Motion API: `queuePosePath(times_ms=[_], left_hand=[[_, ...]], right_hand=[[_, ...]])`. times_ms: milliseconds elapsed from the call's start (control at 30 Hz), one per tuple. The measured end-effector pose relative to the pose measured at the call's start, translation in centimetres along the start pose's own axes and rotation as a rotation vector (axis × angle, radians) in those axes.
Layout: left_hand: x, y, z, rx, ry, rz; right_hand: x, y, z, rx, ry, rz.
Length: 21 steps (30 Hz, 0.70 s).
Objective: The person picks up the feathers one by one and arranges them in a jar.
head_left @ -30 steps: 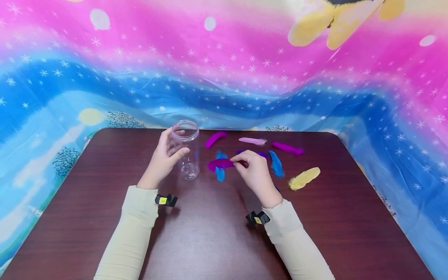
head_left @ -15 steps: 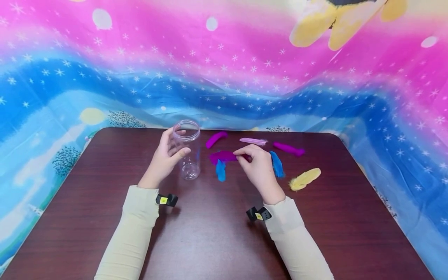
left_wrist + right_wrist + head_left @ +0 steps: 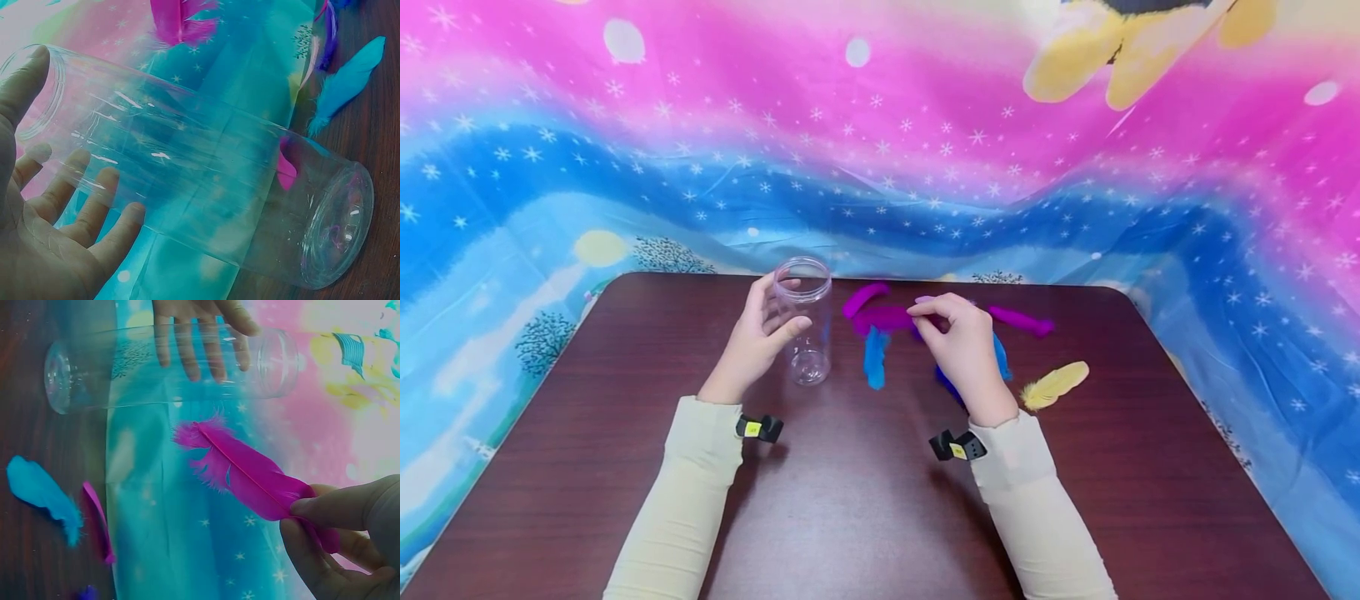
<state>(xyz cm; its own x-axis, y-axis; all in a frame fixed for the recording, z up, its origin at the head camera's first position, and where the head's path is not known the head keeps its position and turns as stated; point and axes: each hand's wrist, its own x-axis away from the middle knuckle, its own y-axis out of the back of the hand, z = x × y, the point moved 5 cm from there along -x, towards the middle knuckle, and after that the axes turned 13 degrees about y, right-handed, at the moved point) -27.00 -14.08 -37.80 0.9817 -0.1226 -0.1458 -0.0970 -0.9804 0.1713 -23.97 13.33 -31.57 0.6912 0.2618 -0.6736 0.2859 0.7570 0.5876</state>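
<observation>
With thumb and fingers around its upper part, my left hand (image 3: 758, 337) holds a clear, open-topped plastic jar (image 3: 811, 333) upright. No lid shows on the jar, and nothing is visible inside it. My right hand (image 3: 962, 346) pinches a magenta feather (image 3: 250, 472) near one end, between thumb and fingers. The feather's fluffy end points toward the jar but stays apart from it. Below the held feather, a blue feather (image 3: 876, 358) lies on the table. Another magenta feather (image 3: 865, 298) lies behind, close to the jar.
Right of and under my right hand lie a purple-magenta feather (image 3: 1021, 321), a yellow feather (image 3: 1056, 385) and a partly hidden blue feather (image 3: 1002, 357). Dark blue plumage (image 3: 950, 383) peeks out below that hand. A printed cloth (image 3: 880, 167) hangs behind the brown table (image 3: 850, 500).
My right hand has lifted the magenta feather up and slightly away, off the blue feather it crossed before. My left hand and the jar have hardly moved.
</observation>
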Motion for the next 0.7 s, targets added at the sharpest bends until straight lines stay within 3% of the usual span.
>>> queuePosePath(times_ms=[700], left_hand=[[0.0,-0.1,-0.2,-0.006,0.008,0.002]], right_hand=[[-2.0,1.7,1.2,0.011,0.055,-0.076]])
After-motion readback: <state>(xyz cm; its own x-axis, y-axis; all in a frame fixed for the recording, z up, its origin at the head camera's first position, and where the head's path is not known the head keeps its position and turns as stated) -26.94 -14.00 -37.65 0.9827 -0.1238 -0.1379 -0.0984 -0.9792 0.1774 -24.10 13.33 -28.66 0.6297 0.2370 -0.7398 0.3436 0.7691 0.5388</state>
